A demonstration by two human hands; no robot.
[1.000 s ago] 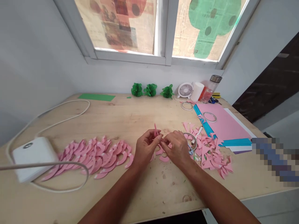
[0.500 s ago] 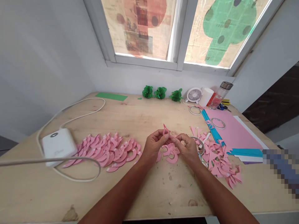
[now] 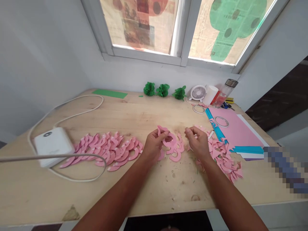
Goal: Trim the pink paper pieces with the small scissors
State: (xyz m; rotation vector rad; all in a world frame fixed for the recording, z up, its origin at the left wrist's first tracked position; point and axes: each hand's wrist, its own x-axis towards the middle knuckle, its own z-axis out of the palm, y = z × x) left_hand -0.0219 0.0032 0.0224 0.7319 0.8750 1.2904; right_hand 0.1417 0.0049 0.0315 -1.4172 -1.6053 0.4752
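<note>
My left hand (image 3: 153, 143) pinches a curled pink paper piece (image 3: 172, 141) between thumb and fingers, and the piece bends into a ring shape. Just to the right, my right hand (image 3: 198, 143) is apart from it, thumb and fingertips together; whatever may be between them is too small to make out. On the table under the held piece lie several loose curved pink paper pieces (image 3: 176, 158). Left of my left hand spreads a large overlapping heap of pink paper arcs (image 3: 117, 154) with whitish ends. Pink paper scraps (image 3: 222, 152) lie beyond my right hand.
A white box-shaped device (image 3: 53, 145) with a looping cable (image 3: 79, 180) sits at left. Along the wall stand green paper balls (image 3: 163, 90), a small fan (image 3: 198, 93) and a glass bottle (image 3: 222, 94). Pink sheets (image 3: 240, 130) and a tape ring (image 3: 221, 122) lie at right.
My hands have moved apart; the right one has drawn away to the right. The pink piece stays in my left hand and now shows its ring shape. The view has shifted slightly.
</note>
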